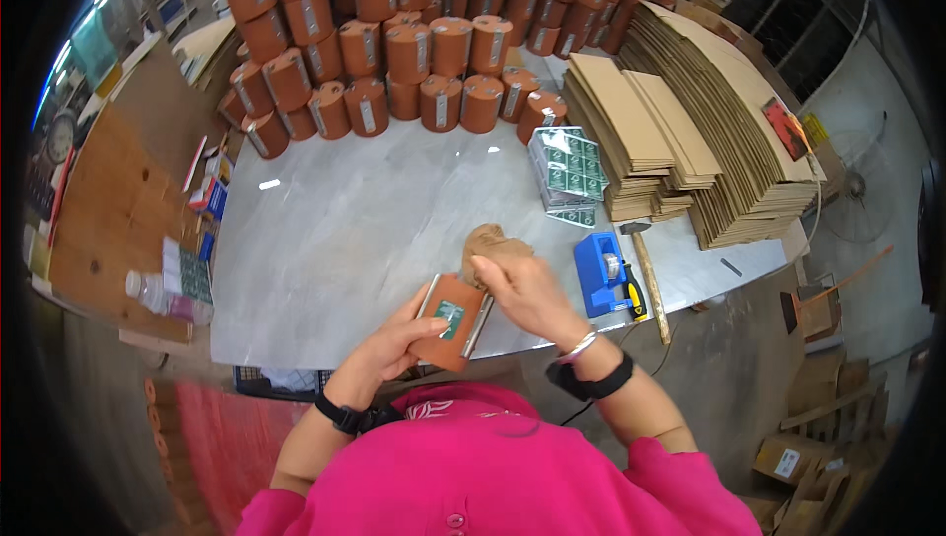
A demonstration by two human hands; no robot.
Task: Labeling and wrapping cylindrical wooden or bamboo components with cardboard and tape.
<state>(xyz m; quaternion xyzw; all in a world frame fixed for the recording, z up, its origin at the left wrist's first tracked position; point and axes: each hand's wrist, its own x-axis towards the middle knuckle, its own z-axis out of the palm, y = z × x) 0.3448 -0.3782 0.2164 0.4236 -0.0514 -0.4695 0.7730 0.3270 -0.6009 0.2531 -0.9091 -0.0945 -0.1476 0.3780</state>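
My left hand [402, 335] is wrapped round an orange-brown cylinder [434, 349] that has a green label and a metal strip along its side. It is held tilted at the table's near edge, with my thumb lying by the label. My right hand [530, 292] is closed on a crumpled brown rag [485, 246], bunched at the cylinder's far end. Whether the rag goes inside that end cannot be made out. To the right of this hand stands a blue tape dispenser [599, 273].
Stacked orange-brown cylinders [409, 48] line the table's far side. Sheets of green labels [570, 167] lie beside piles of flat cardboard [631, 132]. A hammer [647, 280] and a yellow-black tool [634, 297] lie right of the dispenser. A clear bottle [148, 290] stands left.
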